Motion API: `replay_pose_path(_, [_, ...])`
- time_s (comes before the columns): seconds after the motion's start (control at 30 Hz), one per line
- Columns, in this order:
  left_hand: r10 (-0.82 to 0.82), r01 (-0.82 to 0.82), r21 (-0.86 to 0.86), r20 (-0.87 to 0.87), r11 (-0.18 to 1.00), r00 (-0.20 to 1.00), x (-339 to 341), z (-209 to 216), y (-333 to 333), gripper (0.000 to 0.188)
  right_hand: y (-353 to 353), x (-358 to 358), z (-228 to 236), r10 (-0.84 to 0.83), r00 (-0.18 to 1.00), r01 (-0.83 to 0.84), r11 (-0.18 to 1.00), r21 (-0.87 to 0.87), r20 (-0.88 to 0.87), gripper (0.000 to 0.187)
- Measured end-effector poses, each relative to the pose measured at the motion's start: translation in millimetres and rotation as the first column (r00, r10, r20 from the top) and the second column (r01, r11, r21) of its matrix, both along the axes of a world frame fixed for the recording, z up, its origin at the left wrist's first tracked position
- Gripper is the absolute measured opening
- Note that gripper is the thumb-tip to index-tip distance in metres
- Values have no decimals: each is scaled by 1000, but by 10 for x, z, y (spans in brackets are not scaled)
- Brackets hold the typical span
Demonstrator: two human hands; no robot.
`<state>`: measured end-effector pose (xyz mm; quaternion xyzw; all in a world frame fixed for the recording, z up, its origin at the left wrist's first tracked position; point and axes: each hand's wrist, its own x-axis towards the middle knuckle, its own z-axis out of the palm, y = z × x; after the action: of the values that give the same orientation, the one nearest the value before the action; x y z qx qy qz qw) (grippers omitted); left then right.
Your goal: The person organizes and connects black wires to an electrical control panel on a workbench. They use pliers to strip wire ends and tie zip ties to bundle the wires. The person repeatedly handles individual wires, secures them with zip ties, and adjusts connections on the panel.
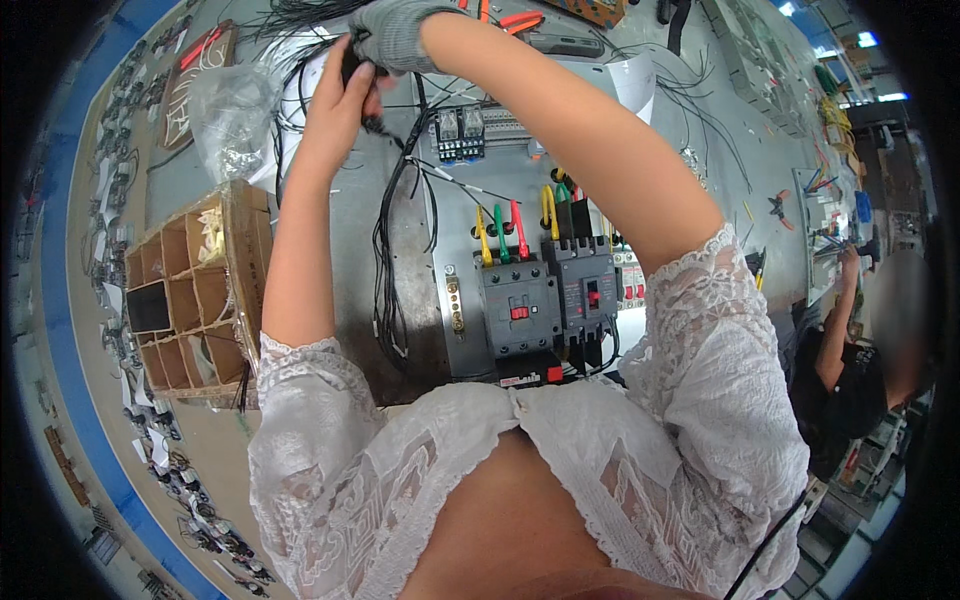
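- The left hand (333, 112), bare, was closed around a dark piece (350, 62), too blurred to name.
- The right hand (393, 38), in a gray glove, was close together with the left at the upper left; its fingertips were hidden, so its grip could not be told.
- Black wires (381, 285) hung in a long loose bundle from near the hands, between the left forearm and a metal panel; whether either hand gripped them could not be told.
- The panel (452, 222) lay on a gray table (358, 215), partly under the right forearm.
- On it sat two dark switch boxes (517, 312), side by side, with yellow, green and red wires (501, 235) at their far ends.
- Left of the left forearm stood a divided cardboard box (248, 245), with a clear plastic bag (232, 120) beyond it.
- At the far right, another person (840, 395) reached toward a separate panel (818, 240).
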<state>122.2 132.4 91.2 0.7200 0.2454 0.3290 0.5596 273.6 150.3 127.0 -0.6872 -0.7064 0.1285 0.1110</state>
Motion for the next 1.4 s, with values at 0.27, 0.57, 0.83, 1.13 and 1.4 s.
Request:
replay_pose_path(0.27, [246,-198,278,-146,940,958,-300,-432,-220,28,-906,-132,-185,-12,1000,9,989,149,19,25])
replay_pose_path(0.57, [419,90,590,-664,802,619,-319,-682,-229,24,-1337,-109,-690,186,919,-266,944,197,347,26])
replay_pose_path(0.83, [-223,438,107,-740,893,635,-428,-758,-36,24,-1492,-50,-764,311,847,-438,867,235,432,26])
replay_pose_path(1.13, [-757,409,-641,-495,650,427,-202,-480,3,28,-1353,-103,-861,258,886,-344,923,174,385,30])
replay_pose_path(1.4, [-681,326,-667,-378,670,628,-307,-729,16,26,-1234,-174,-832,337,873,-409,899,155,352,28])
